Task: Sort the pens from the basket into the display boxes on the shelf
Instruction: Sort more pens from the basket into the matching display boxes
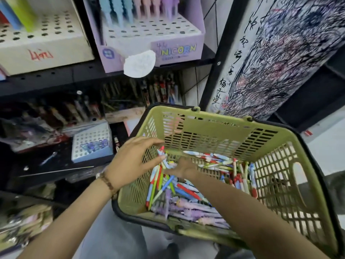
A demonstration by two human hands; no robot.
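Black shop shelf (56,79) at the back, carrying a cream display box (46,51) and a lilac "Unicorn" display box (177,51), pastel pens (138,8) upright in its rear holes, front holes bare. Below, tipped toward the camera, an olive-green plastic basket (205,126) with a black rim, floor heaped with loose pens (186,193): white, red, blue and green ones at the far side, lilac and pink figure-topped ones by the near wall. Left hand (134,161), beaded bracelet (107,182) at the wrist, over the basket's left wall, fingers curled round a few slim pens (162,156), red tip up. Right hand (182,168) down in the heap just beside it, fingers buried and blurred, grip impossible to tell. White paper tag (139,63) hanging off the lilac box's front. Small pale-blue holed box (91,144) on the lower shelf, left of the basket. Scribble-covered paper (280,53) on the post at right. Open room between basket rim and shelf edge.
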